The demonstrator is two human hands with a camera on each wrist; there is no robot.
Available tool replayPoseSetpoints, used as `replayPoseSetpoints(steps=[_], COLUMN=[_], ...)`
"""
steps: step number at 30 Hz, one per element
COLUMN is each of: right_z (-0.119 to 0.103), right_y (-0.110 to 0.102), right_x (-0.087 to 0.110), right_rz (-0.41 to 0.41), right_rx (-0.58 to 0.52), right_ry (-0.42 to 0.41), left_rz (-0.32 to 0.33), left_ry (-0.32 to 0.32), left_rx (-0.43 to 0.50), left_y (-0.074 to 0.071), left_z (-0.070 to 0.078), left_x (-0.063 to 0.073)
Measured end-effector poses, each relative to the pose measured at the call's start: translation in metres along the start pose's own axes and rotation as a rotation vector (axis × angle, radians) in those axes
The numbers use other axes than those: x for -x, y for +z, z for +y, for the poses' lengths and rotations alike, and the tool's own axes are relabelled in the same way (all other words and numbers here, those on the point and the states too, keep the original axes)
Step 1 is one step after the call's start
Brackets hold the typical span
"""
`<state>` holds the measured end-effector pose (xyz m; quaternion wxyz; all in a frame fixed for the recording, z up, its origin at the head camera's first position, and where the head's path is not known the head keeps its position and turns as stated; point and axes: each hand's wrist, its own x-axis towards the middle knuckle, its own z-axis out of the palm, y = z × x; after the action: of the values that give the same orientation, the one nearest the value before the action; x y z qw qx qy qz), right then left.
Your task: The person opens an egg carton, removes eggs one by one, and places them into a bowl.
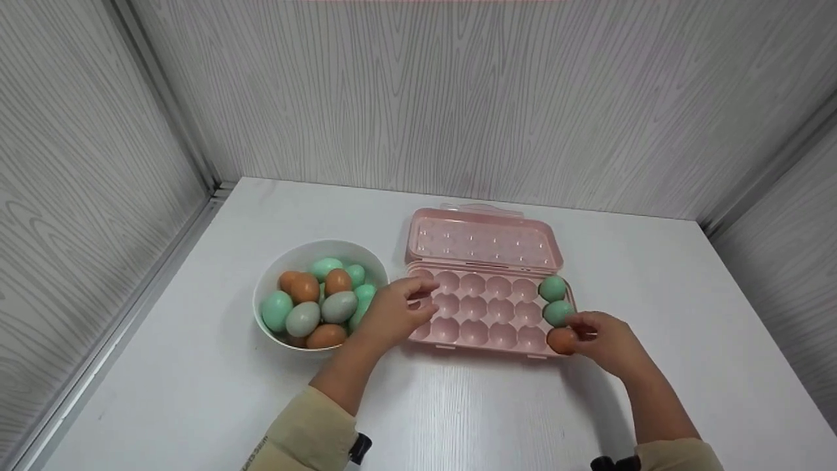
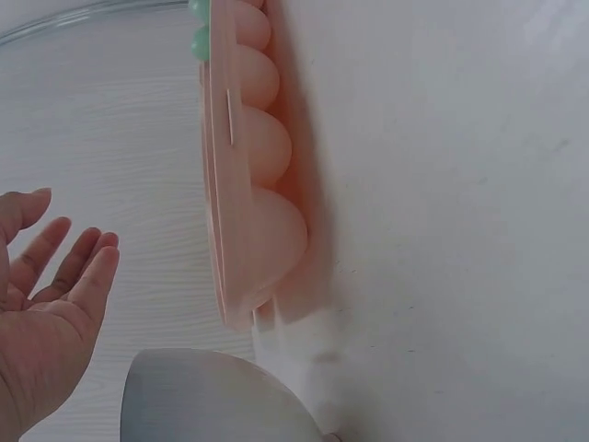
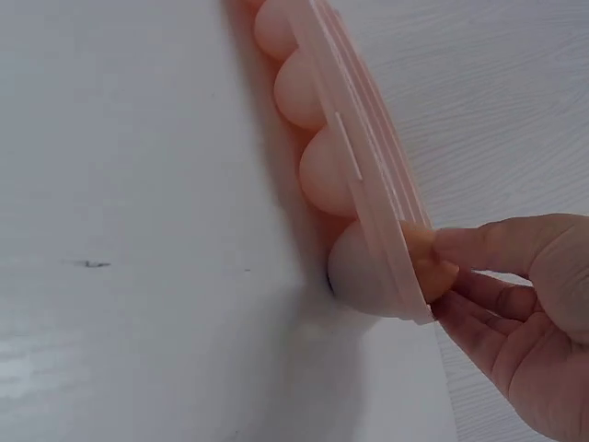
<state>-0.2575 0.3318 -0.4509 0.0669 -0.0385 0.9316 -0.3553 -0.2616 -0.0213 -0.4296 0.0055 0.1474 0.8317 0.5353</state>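
A pink egg box (image 1: 486, 307) lies with its lid (image 1: 484, 239) folded back. Its right-hand column holds two green eggs (image 1: 553, 288) and, at the near corner, a brown egg (image 1: 561, 341). My right hand (image 3: 543, 304) pinches that brown egg (image 3: 428, 262) between thumb and fingers as it sits in its cup. Above the left end of the box hovers my left hand (image 1: 396, 313), fingers loosely bent and nothing between them; the left wrist view also shows this hand (image 2: 51, 322) empty. It covers some of the left cups.
A white bowl (image 1: 265, 330) full of brown, green and grey eggs stands left of the box, partly behind my left forearm. Panelled walls (image 1: 418, 98) enclose the white table (image 1: 458, 405) at the back and sides.
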Motion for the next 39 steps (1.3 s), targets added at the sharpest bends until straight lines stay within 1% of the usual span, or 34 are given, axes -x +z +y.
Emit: replayPoseSetpoints(steps=[2,8,10,15,18,25,29,34,37,39], right_z=[0.0,0.001,0.002,0.003,0.004,0.004,0.004,0.002,0.001,0.001], right_y=[0.002,0.008,0.01,0.015,0.017,0.019,0.018,0.016,0.016,0.015], right_x=[0.0,-0.003,-0.003,-0.004,-0.004,-0.005,-0.006,-0.006,-0.006,-0.005], right_rz=[0.006,0.041,0.051,0.062,0.063,0.069,0.044,0.014,0.021,0.024], right_rx=[0.03,0.078,0.089,0.147,0.173,0.183,0.207,0.248,0.245,0.239], right_ry=[-0.012,0.0,-0.015,-0.093,-0.123,-0.14,-0.166,-0.187,-0.189,-0.185], left_rz=[-0.006,-0.023,-0.033,-0.042,-0.043,-0.065,-0.08,-0.087,-0.088,-0.087], left_ry=[0.002,-0.047,-0.063,-0.065,-0.065,-0.075,-0.09,-0.078,-0.074,-0.071], left_rx=[-0.002,0.0,0.009,0.019,0.018,0.013,0.011,0.028,0.033,0.02], left_y=[0.001,0.002,0.003,0.002,0.002,0.004,0.005,0.006,0.007,0.008], left_z=[0.0,0.001,0.001,0.001,0.001,0.001,0.0,-0.001,-0.002,-0.002], left_x=[0.0,0.0,0.0,0.001,0.002,0.003,0.002,0.002,0.002,0.001])
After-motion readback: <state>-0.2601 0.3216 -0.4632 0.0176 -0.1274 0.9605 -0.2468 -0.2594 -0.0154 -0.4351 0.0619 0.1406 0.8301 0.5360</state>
